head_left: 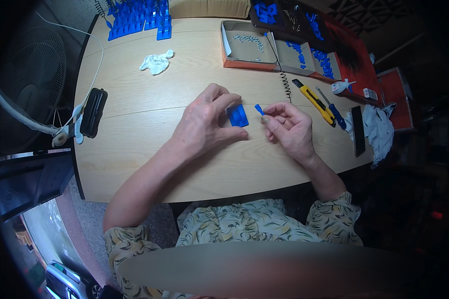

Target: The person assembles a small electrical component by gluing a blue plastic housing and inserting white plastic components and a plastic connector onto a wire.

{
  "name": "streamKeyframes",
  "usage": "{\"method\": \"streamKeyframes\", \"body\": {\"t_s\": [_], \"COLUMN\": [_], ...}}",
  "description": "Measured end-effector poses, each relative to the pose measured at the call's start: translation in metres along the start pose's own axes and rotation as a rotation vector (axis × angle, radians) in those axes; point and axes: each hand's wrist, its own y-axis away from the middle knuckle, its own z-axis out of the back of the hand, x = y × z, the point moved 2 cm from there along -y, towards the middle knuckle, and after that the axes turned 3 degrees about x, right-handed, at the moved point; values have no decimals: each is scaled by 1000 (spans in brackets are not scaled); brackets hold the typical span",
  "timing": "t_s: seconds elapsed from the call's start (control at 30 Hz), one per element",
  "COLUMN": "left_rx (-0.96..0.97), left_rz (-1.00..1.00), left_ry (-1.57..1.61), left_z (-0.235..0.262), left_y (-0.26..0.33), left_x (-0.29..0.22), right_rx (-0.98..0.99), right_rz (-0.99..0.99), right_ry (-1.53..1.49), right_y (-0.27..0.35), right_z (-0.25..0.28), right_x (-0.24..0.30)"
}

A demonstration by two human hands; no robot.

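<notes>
My left hand [204, 117] curls around a flat, rectangular blue plastic piece [238, 115] at the middle of the table. Its fingers cover the piece's left side, and the thumb lies along the near side. Just to the right, my right hand [288, 127] pinches a small, narrow blue plastic part [259, 108] between thumb and fingertips. The small part points up and left toward the rectangular piece, with a gap between the two.
Several blue assemblies [139, 20] with coiled black cords stand back left, near a crumpled white tissue [157, 62]. A box of small clear parts [248, 42] sits back right. Nearer lie a yellow cutter knife [314, 102], a screwdriver [332, 107] and a phone [357, 131].
</notes>
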Motion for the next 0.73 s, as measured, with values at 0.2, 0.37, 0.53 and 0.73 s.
{"method": "streamKeyframes", "body": {"t_s": [0.2, 0.37, 0.53, 0.73], "left_rx": [99, 92, 43, 42], "left_rz": [-31, -30, -70, -68], "left_ry": [-14, -55, -104, -148], "left_z": [8, 5, 1, -2], "left_y": [-1, -1, 0, 1], "left_x": [6, 5, 7, 12], "right_rx": [-17, -60, -65, -51], "right_rz": [193, 431, 456, 434], "right_ry": [250, 594, 657, 627], "right_y": [2, -1, -2, -3], "right_z": [-11, -15, -17, -19], "right_x": [-12, -11, -10, -13]}}
